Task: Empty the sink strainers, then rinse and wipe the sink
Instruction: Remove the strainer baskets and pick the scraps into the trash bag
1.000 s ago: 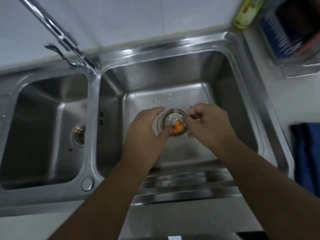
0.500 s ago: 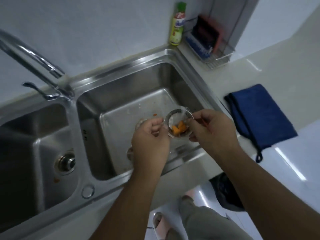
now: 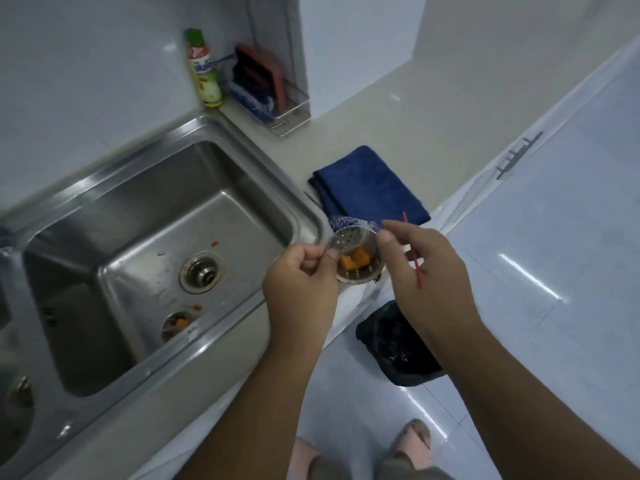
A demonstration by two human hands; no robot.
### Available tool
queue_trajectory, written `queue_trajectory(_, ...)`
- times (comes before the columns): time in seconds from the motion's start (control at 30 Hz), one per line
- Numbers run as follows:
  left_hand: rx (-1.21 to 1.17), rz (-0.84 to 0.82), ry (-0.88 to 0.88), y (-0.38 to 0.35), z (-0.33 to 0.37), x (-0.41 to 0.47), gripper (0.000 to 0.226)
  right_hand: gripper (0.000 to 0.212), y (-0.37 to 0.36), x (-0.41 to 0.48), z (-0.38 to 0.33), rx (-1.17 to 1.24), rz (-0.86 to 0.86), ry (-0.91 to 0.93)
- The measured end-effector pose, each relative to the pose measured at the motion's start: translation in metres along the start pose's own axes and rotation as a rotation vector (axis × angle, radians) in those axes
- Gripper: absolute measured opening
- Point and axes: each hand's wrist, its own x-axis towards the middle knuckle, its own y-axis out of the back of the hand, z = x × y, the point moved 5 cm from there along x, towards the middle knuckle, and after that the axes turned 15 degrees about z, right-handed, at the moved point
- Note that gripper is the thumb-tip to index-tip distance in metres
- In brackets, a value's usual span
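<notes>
Head: left hand (image 3: 301, 282), strainer (image 3: 348, 241), right hand (image 3: 424, 271)

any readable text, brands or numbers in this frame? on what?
Bottle label: has lettering, too blurred to read.
Strainer, blue cloth, sink: no text visible.
Nothing else in view carries readable writing.

A yellow-green plastic bottle with a green cap (image 3: 205, 76) is standing on the pale countertop (image 3: 381, 133) against the wall, just beside a wire rack (image 3: 292, 114) that is holding dark blue and red cleaning pads (image 3: 256, 81). A black bin bag (image 3: 394, 341) is sitting on the glossy white floor tiles (image 3: 554, 306).
</notes>
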Motion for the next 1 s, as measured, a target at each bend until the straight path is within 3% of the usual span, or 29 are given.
queue_trajectory(0.1, -0.008, 0.016, -0.020, -0.024, 0.000, -0.004, 0.012, 0.029, 0.030, -0.006, 0.005, 0.133, 0.050, -0.027)
queue_trajectory(0.2, 0.022, 0.004, -0.059, -0.067, 0.002, -0.021, 0.010, 0.019, 0.069, -0.006, 0.034, 0.229, 0.023, -0.079)
queue_trajectory(0.37, 0.025, -0.070, -0.078, -0.134, -0.024, -0.039, 0.010, 0.018, 0.088, 0.007, 0.100, 0.226, 0.082, -0.170)
queue_trajectory(0.63, 0.068, -0.125, -0.094, -0.206, -0.096, -0.036, 0.015, 0.025, 0.095, -0.001, 0.178, 0.204, 0.325, -0.097)
queue_trajectory(0.83, 0.107, -0.163, -0.078, -0.220, -0.138, -0.043, 0.014, 0.024, 0.070, -0.012, 0.230, 0.137, 0.225, -0.176)
queue_trajectory(1.0, 0.131, -0.234, -0.169, -0.226, -0.153, -0.051, 0.011, 0.024, 0.046, 0.002, 0.261, 0.122, 0.202, -0.179)
